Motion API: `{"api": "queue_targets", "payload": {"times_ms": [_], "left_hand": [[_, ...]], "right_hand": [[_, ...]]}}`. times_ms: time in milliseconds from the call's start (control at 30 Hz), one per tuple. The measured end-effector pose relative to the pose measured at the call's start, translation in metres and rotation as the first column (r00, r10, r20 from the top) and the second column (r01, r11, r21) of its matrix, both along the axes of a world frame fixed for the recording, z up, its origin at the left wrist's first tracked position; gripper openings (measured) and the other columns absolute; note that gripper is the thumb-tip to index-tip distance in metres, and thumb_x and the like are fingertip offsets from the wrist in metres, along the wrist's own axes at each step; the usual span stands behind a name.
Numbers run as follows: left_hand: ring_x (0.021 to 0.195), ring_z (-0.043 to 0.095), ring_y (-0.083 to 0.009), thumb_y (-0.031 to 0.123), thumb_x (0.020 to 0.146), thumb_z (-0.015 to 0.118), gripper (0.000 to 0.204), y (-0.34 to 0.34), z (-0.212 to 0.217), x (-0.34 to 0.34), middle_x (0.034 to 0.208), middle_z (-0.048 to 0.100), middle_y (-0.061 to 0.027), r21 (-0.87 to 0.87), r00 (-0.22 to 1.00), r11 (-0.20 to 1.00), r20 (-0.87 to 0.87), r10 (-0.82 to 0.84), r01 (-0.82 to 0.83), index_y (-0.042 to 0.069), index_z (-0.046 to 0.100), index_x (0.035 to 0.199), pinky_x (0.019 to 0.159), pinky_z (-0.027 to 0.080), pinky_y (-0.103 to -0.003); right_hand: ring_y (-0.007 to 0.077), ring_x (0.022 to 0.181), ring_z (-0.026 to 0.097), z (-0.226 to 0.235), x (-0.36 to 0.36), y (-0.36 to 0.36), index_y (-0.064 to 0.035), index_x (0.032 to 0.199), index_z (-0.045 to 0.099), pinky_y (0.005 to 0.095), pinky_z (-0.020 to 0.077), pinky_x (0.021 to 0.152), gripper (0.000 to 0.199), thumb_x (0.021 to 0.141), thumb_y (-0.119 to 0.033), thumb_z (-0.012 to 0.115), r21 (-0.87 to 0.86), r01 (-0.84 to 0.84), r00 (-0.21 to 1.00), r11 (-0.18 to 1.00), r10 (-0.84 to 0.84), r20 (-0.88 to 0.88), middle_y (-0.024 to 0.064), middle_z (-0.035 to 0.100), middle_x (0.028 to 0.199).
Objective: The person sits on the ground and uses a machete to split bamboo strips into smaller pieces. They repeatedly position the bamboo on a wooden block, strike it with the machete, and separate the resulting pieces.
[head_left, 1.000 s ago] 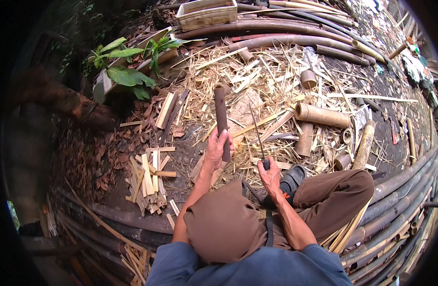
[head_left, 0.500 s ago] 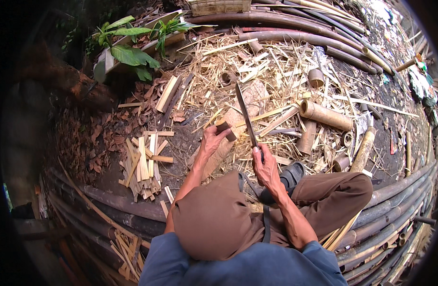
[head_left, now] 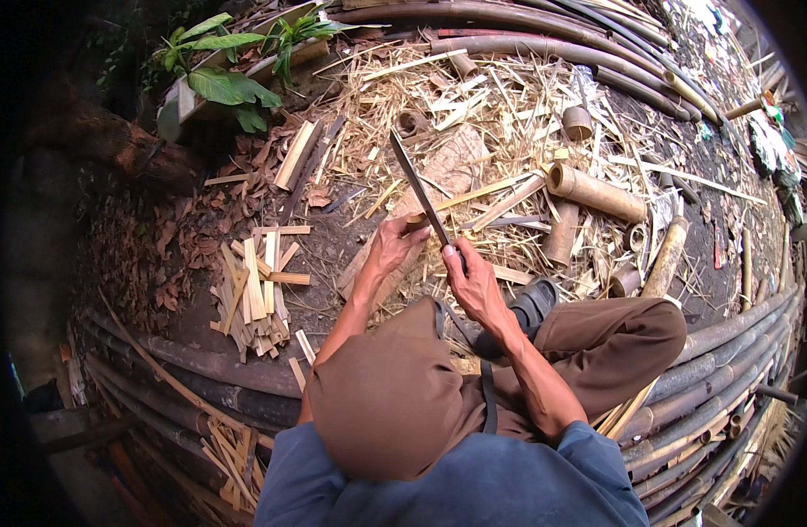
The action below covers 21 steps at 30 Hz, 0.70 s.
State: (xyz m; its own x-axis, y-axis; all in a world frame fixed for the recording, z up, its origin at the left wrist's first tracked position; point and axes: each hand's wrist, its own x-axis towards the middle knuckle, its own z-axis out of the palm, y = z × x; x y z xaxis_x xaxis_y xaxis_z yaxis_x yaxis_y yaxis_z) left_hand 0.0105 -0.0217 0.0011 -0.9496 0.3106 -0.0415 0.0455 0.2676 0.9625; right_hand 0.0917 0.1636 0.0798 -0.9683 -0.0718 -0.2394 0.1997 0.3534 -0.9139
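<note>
My right hand (head_left: pixel 475 283) is closed round the handle of a long-bladed knife (head_left: pixel 411 176), whose dark blade slants up and to the left. A short, dark bamboo piece (head_left: pixel 416 221) is held between the thumb and fingers of my left hand (head_left: pixel 387 249). The blade crosses right beside this piece; whether they touch I cannot tell. Below both hands a thick wooden plank (head_left: pixel 459 156) lies slantwise on the ground. To the left of my left hand is a heap of short split bamboo strips (head_left: pixel 256 290).
Shavings (head_left: pixel 368 105) litter the ground ahead. At the right lie cut bamboo sections, among them a thick tube (head_left: pixel 597 193). Long bamboo poles (head_left: pixel 544 48) are stacked at the back, and more poles (head_left: pixel 245 378) run at both sides of me. A leafy plant (head_left: pixel 223 83) grows at upper left.
The knife and my right hand have moved left, bringing the blade up to the bamboo piece. In my left hand the piece has turned and now shows only its narrow side.
</note>
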Motion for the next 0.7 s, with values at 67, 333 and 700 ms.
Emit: {"api": "queue_targets", "payload": {"times_ms": [67,333,700], "left_hand": [[0.077,0.061,-0.01,0.021,0.09,0.067,0.029,-0.002,-0.005,0.0,0.082,0.069,-0.0058,0.008,1.0,1.0,-0.009,-0.009,0.009,0.0,0.068,0.111,0.071,0.05,-0.028],[0.071,0.051,-0.0083,0.02,0.091,0.066,0.025,-0.009,0.003,-0.006,0.075,0.064,-0.0042,-0.033,0.997,0.999,-0.081,-0.012,0.01,0.001,0.067,0.108,0.066,0.046,-0.028],[0.092,0.069,-0.0202,0.011,0.089,0.067,0.026,-0.007,0.015,-0.007,0.096,0.073,-0.0124,-0.163,0.995,0.983,-0.077,0.068,-0.079,-0.003,0.066,0.112,0.082,0.054,-0.031]], "right_hand": [[0.0321,0.059,0.051,0.004,-0.001,0.001,-0.0025,0.101,0.051,0.0427,0.0411,0.058,0.031,0.101,-0.033,0.046,0.019,-0.022,1.0,1.0,0.022,0.004,0.0181,0.051,0.063],[0.0282,0.061,0.049,0.016,-0.002,0.001,-0.0026,0.099,0.05,0.0417,0.0415,0.059,0.035,0.103,-0.036,0.04,-0.02,-0.046,0.997,0.999,0.047,0.054,0.0158,0.049,0.067],[0.0468,0.065,0.061,-0.016,-0.004,-0.015,-0.0094,0.108,0.048,0.0517,0.0447,0.056,0.024,0.098,-0.031,0.052,0.092,0.019,0.984,0.996,-0.002,-0.179,0.0236,0.06,0.066]]}}
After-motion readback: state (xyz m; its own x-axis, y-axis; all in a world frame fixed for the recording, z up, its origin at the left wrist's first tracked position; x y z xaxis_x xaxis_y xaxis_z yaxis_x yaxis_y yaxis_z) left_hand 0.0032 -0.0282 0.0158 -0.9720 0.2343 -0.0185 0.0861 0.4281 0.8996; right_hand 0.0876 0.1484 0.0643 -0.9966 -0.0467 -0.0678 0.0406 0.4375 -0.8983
